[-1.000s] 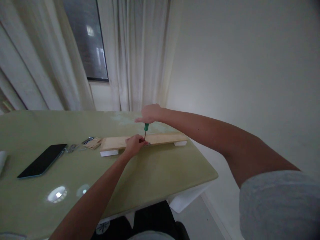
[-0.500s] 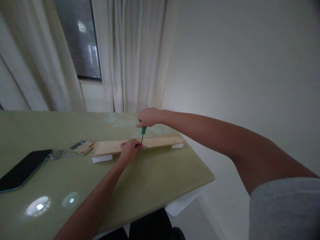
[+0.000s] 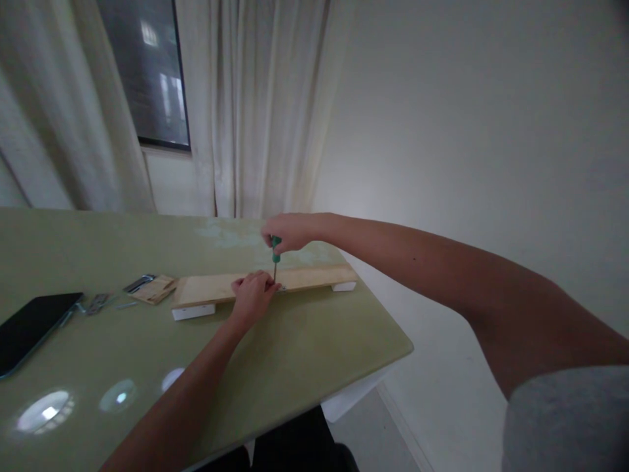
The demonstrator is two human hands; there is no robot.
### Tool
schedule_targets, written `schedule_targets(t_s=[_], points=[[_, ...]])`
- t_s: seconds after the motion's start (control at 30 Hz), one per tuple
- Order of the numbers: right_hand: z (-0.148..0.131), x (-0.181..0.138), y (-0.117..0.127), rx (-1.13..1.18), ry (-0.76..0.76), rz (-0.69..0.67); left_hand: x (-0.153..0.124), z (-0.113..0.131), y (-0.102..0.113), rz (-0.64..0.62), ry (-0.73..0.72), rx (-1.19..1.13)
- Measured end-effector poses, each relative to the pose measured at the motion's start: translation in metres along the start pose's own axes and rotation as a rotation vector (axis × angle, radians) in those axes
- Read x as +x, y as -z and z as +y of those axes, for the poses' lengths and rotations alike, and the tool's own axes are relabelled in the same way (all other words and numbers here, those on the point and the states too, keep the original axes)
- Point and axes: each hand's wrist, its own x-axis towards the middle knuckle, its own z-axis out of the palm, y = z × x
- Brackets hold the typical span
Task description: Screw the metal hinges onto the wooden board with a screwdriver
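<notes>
My right hand (image 3: 291, 231) is wrapped round the green handle of a screwdriver (image 3: 276, 253), which stands nearly upright over a long wooden board (image 3: 211, 284). The screwdriver's shaft runs down to the board's near edge, where its tip is hidden by fingers. My left hand (image 3: 253, 296) rests on the board with its fingertips pinched at that tip; whatever they hold is too small to make out. A small metal piece (image 3: 282, 288) shows just right of those fingertips. White blocks (image 3: 193, 313) support the board at its left and right ends.
Left of the board lie small wooden pieces (image 3: 154, 289), a metal part (image 3: 97, 303) and bits of hardware. A black flat tablet-like object (image 3: 34, 328) lies farther left. The green table (image 3: 295, 367) ends at a rounded right corner, near the wall (image 3: 466, 164).
My right hand has turned on the screwdriver, showing more of its green handle, and the shaft now stands straighter. My left hand stays on the board. The view has shifted slightly.
</notes>
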Motion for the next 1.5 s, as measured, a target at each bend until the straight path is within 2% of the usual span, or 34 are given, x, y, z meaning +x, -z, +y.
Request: schedule_targets(t_s=[0.17,0.27,0.37,0.53,0.6,0.77,1.0,1.17,1.23,1.4,1.5], points=[[0.002,-0.002,-0.008,0.002,-0.113,0.046,0.003,-0.004,0.004,-0.040,-0.012,-0.004],[0.004,-0.002,-0.007,0.009,-0.061,0.033,0.007,-0.007,0.008,-0.091,-0.032,-0.024],[0.003,-0.001,-0.004,0.018,-0.008,0.018,0.009,-0.008,0.009,-0.090,-0.017,-0.020],[0.005,0.001,-0.011,0.024,-0.094,-0.030,0.004,-0.001,0.006,-0.054,0.001,0.004],[0.007,0.001,-0.014,0.020,-0.083,0.012,0.002,0.002,0.005,-0.041,0.003,0.013],[0.009,0.004,-0.016,0.052,0.076,0.105,-0.001,0.004,0.003,0.002,0.024,0.050],[0.002,0.011,-0.018,0.020,-0.072,0.184,-0.004,0.000,-0.004,0.058,0.006,0.100],[-0.006,0.005,-0.011,0.019,0.136,0.139,-0.006,-0.001,-0.008,0.103,0.014,0.135],[-0.009,0.005,-0.010,0.016,0.157,0.144,-0.006,0.000,-0.008,0.112,0.022,0.140],[-0.008,0.009,-0.015,0.004,0.001,0.218,-0.004,-0.004,-0.004,0.047,-0.018,0.074],[-0.003,0.007,-0.015,0.022,0.060,0.195,-0.002,-0.007,-0.001,0.012,-0.025,0.055]])
